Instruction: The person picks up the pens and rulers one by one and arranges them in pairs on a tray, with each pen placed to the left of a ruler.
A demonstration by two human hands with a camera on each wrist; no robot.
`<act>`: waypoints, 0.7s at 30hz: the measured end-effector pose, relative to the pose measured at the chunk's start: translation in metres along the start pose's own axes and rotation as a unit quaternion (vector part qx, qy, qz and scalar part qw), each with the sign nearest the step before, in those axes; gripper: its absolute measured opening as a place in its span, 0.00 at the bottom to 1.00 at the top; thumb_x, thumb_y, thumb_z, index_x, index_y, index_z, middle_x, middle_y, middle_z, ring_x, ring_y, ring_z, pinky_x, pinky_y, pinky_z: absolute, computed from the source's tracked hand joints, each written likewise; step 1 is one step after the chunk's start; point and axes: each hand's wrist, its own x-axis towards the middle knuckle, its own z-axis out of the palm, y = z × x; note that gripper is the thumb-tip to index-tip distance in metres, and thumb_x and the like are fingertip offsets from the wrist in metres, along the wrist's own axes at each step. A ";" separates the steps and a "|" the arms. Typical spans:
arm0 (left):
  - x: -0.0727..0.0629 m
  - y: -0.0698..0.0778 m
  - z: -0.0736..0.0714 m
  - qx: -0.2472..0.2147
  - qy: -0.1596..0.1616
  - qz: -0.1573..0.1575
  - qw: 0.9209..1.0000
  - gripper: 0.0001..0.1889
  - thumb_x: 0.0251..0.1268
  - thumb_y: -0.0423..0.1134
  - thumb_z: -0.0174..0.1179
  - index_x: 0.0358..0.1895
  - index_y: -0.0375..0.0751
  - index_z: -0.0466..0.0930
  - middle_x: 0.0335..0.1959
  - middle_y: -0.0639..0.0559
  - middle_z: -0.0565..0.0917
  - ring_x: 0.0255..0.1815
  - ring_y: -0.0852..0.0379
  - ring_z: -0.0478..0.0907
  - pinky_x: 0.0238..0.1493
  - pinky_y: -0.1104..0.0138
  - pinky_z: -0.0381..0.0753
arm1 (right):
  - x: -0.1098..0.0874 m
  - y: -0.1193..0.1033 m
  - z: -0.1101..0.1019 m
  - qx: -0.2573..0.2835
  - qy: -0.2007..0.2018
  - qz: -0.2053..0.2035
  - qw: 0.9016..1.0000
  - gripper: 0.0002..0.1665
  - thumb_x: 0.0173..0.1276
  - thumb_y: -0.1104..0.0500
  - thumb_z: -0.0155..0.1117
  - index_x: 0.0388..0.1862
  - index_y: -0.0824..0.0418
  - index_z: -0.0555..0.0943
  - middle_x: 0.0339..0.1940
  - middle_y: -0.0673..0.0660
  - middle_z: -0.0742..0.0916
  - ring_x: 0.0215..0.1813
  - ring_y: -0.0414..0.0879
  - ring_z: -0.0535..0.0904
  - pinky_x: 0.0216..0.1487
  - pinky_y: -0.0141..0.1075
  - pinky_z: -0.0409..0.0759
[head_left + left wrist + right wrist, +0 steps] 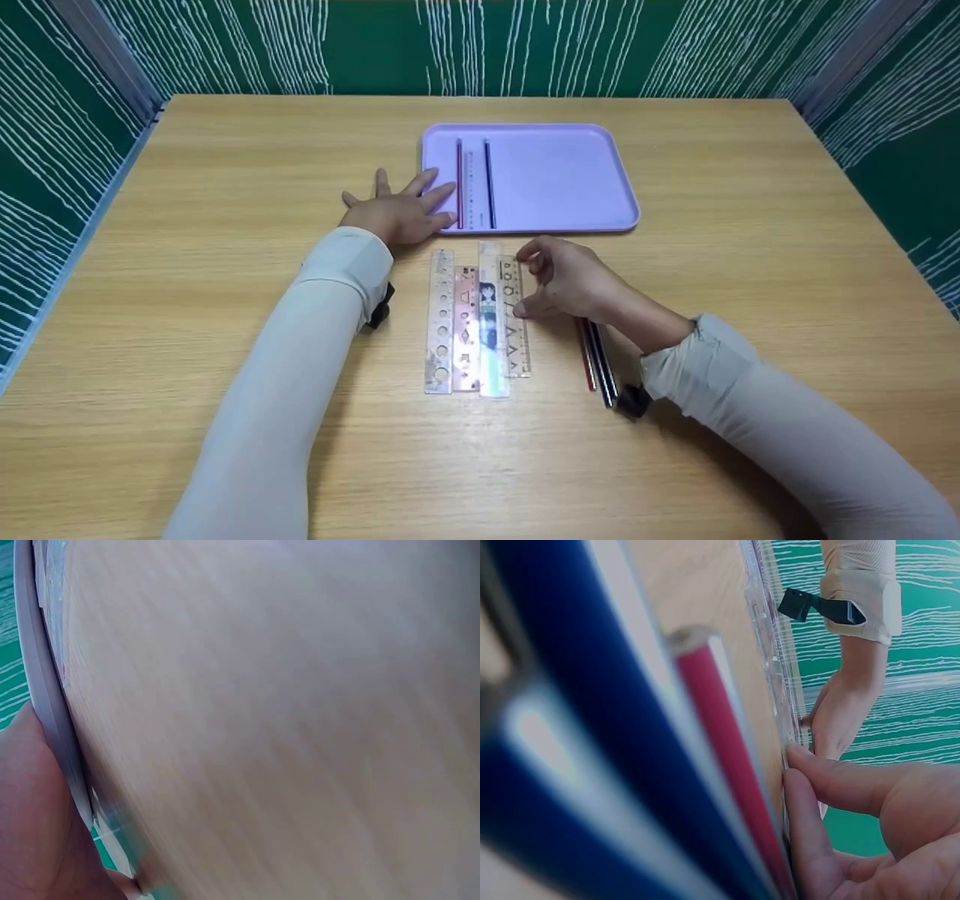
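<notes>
My left hand (pixel 401 214) lies with fingers spread over the left edge of the purple tray (pixel 559 180), its thumb beside a red pencil (pixel 460 172). In the tray a clear ruler (pixel 472 191) lies between this pencil and a dark pencil (pixel 490 184). Thumb and index finger of my right hand (pixel 570 281) pinch the right edge of a clear stencil ruler (pixel 516 337). This is the rightmost in a row; left of it lie a ruler with a printed girl (pixel 493 330), a pink stencil ruler (pixel 466 330) and a clear ruler with round holes (pixel 441 322).
Below my right wrist several pencils lie side by side, a red pencil (pixel 712 690) next to dark blue pencils (pixel 585 652). Everything rests on a wooden table (pixel 225 187), with green, white-streaked panels (pixel 375 45) around its far side.
</notes>
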 end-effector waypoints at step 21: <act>-0.001 -0.001 0.000 -0.003 -0.002 0.000 1.000 0.35 0.73 0.75 0.30 0.78 0.85 0.28 0.82 0.71 0.21 0.79 0.28 0.14 0.61 0.16 0.24 | -0.001 -0.002 0.000 0.054 -0.018 0.019 0.998 0.46 0.43 0.71 0.85 0.57 0.63 0.66 0.48 0.58 0.74 0.42 0.48 0.72 0.39 0.35 0.82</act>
